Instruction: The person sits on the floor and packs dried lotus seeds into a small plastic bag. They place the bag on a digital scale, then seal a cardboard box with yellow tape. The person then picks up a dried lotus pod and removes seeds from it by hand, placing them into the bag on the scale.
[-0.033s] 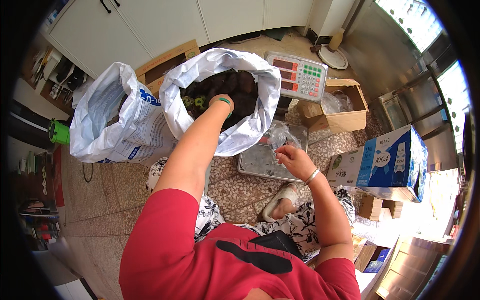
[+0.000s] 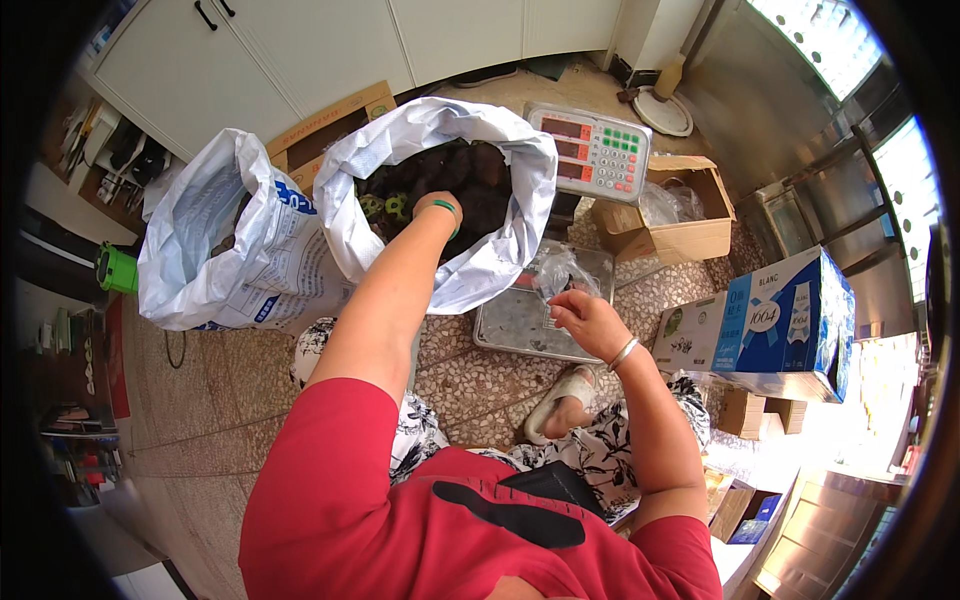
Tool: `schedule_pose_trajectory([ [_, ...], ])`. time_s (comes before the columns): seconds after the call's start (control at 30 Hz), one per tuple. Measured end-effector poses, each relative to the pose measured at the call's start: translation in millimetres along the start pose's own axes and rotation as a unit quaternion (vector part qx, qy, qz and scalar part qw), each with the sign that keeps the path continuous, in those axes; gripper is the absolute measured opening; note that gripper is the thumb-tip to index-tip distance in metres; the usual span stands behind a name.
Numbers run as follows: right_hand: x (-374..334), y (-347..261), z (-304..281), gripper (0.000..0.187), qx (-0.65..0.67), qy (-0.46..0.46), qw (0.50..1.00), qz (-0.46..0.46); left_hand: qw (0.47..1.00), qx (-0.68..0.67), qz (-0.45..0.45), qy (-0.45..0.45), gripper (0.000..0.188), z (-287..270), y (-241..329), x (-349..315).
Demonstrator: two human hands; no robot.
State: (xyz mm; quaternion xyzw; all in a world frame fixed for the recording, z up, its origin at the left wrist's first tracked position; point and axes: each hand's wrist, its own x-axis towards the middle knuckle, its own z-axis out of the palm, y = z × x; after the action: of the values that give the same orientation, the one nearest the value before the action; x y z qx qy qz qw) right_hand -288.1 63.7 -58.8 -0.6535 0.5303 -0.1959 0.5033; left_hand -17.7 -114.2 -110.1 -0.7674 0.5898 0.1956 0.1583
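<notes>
My left hand (image 2: 436, 206), with a green band at its wrist, reaches into an open white woven sack (image 2: 345, 205). Its fingers are hidden among dark brown lumps (image 2: 473, 172). A bright green object (image 2: 396, 208) lies beside that hand in the sack. To the right, my right hand (image 2: 592, 326) wears a silver bangle and has its fingers pinched on the edge of a clear plastic bag (image 2: 563, 272). The bag rests over the metal platform of a weighing scale (image 2: 520, 327). The scale's display and keypad (image 2: 592, 152) stand behind it.
A second open white sack (image 2: 200, 272) stands on the left, near a green plastic object (image 2: 117, 268). On the right are an open cardboard box (image 2: 680, 243) holding clear plastic and a blue-and-white carton (image 2: 780, 325). White cabinets (image 2: 330, 45) line the back.
</notes>
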Motion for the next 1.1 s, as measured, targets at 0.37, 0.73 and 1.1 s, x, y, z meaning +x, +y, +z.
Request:
schedule_pose_trajectory([
  [0.37,0,-17,-4,0.024,0.087,0.016,0.996,-0.013,0.962,-0.17,0.139,0.162,0.028,-63,-31,-84],
  [0.73,16,-34,3,0.028,0.429,-0.035,0.902,0.011,0.752,-0.576,0.282,-0.152,0.046,-33,-25,-197],
  [1.1,23,-32,6,0.027,0.294,-0.028,0.955,-0.024,0.646,-0.693,0.269,-0.175,0.051,-3,-2,-186],
])
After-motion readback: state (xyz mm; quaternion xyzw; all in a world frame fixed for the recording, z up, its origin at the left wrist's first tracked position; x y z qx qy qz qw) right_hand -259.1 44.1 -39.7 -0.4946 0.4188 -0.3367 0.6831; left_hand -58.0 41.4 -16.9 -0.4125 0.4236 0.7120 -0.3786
